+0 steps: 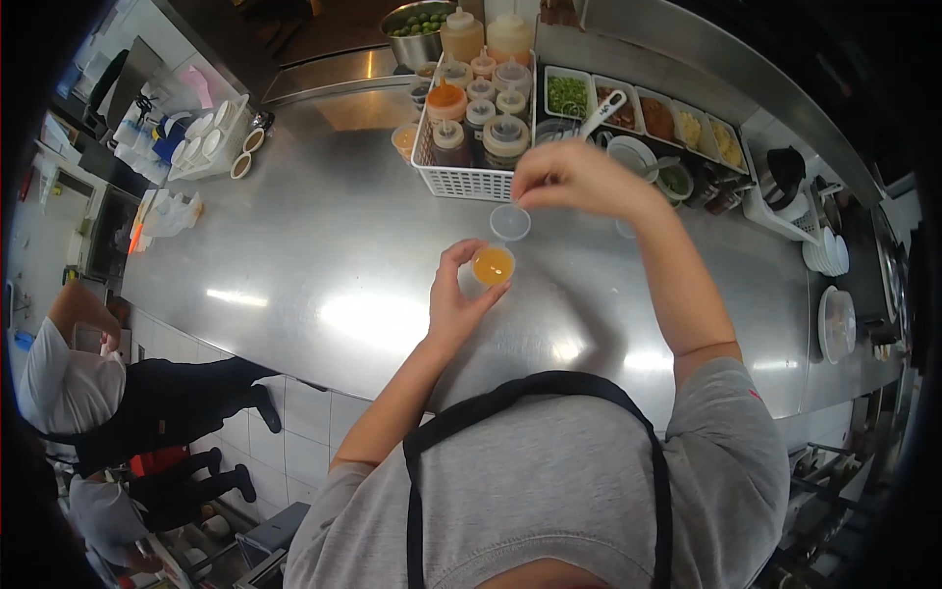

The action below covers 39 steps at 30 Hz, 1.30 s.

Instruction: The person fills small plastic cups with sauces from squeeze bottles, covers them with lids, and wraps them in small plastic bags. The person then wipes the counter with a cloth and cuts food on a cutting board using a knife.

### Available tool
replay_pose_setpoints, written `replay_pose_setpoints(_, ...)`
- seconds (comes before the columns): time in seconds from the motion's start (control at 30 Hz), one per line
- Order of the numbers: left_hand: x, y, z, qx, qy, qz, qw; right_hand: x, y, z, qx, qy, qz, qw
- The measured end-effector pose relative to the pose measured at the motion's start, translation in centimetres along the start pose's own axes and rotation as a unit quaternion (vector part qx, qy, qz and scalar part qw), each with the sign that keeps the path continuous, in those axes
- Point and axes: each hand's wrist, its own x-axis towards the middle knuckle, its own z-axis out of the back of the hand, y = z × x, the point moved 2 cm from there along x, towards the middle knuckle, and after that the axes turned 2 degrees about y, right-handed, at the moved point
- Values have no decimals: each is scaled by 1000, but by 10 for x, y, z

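Observation:
My left hand (461, 299) has its thumb and fingers round a small clear cup (493, 265) of orange-yellow liquid, near the middle of the steel counter. Just beyond the cup, my right hand (574, 182) pinches the edge of a round clear lid (510, 223). The lid and the cup look apart, and the top of the cup is uncovered. Behind my right hand is a white basket (476, 184) of sauce bottles and tubs.
Food trays (643, 110) line the back right of the steel counter (294, 245). A white-handled utensil (603, 113) stands beside the basket. At the back left is a rack of small dishes (211, 142). Two people (83, 378) are beyond the counter's left edge.

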Motion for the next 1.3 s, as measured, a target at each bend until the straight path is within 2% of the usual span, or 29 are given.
replay_pose_setpoints(0.03, -1, -3, -2, -10, 6, 1, 1000, -4, 6, -13, 2, -1, -4, 1000)
replay_pose_setpoints(0.1, -3, -11, -4, -19, 13, -3, 1000, -9, 13, -37, -77, 67, 40, 994)
replay_pose_setpoints(0.33, -13, -32, -5, -4, 49, -1, 999, -34, 25, -63, -123, 15, 15, 992)
replay_pose_setpoints(0.53, -19, -39, -9, -18, 51, -31, 998, -60, 20, -73, -51, -40, 6, 998)
replay_pose_setpoints(0.6, -21, -40, -9, -25, 58, -28, 998, -77, 18, -67, 0, -137, 65, 988)
replay_pose_setpoints(0.63, -22, -40, -9, -30, 63, -35, 997, -89, 11, -69, 0, -139, 64, 988)
replay_pose_setpoints(0.67, -23, -41, -10, -35, 68, -41, 996, -103, -6, -73, 96, -153, -49, 982)
replay_pose_setpoints(0.7, -24, -41, -10, -36, 70, -42, 996, -111, -21, -80, 191, -164, -161, 954)
replay_pose_setpoints(0.73, -25, -42, -11, -35, 80, -48, 995, -113, -27, -86, 191, -166, -162, 954)
replay_pose_setpoints(0.8, -28, -42, -12, -36, 96, -52, 993, -119, -42, -108, 398, -113, -307, 857)
replay_pose_setpoints(0.83, -29, -41, -14, -42, 102, -50, 993, -118, -48, -119, 399, -117, -310, 855)
replay_pose_setpoints(0.9, -31, -40, -19, -49, 111, -48, 991, -110, -54, -136, 555, -177, -277, 764)
replay_pose_setpoints(0.93, -31, -39, -20, -55, 114, -54, 990, -107, -53, -138, 555, -179, -277, 764)
replay_pose_setpoints(1.0, -34, -36, -23, -60, 120, -57, 989, -102, -48, -144, 618, -117, -269, 729)
replay_pose_setpoints(1.13, -35, -35, -26, -45, 134, -46, 989, -104, -43, -140, 621, -70, -283, 728)
replay_pose_setpoints(1.2, -36, -36, -27, -43, 137, -45, 989, -107, -45, -132, 519, -88, -293, 799)
replay_pose_setpoints(1.3, -36, -37, -29, -45, 134, -46, 989, -110, -37, -128, 477, -98, -275, 829)
